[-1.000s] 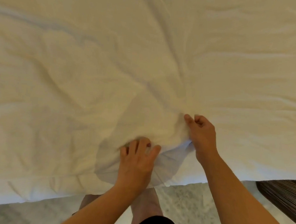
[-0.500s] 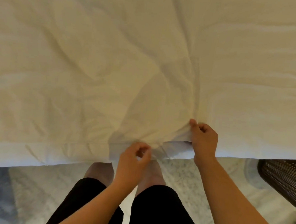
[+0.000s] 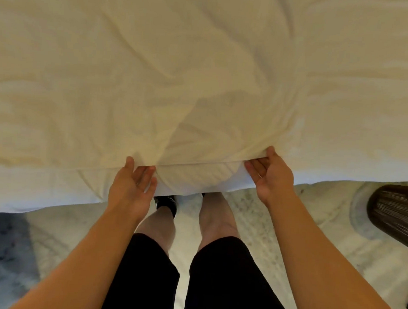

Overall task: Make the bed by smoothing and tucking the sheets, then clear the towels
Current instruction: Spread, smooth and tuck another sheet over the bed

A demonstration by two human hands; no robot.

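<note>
No writing or label is being shown anywhere. The sheet (image 3: 202,94) is being pinched at its near hem by both hands, thumbs on top, fingers beneath: the left hand (image 3: 130,188) and, well apart from it, the right hand (image 3: 272,175). Wrinkled fabric is being spread beyond the fingertips.

"Where did the head camera look from?"
"From above, close in, facing steeply down over the bed's near edge (image 3: 53,188); bedding ran toward 12 o'clock, floor (image 3: 277,221) toward 6."
"Any shared view?"
"Only one view existed."
</note>
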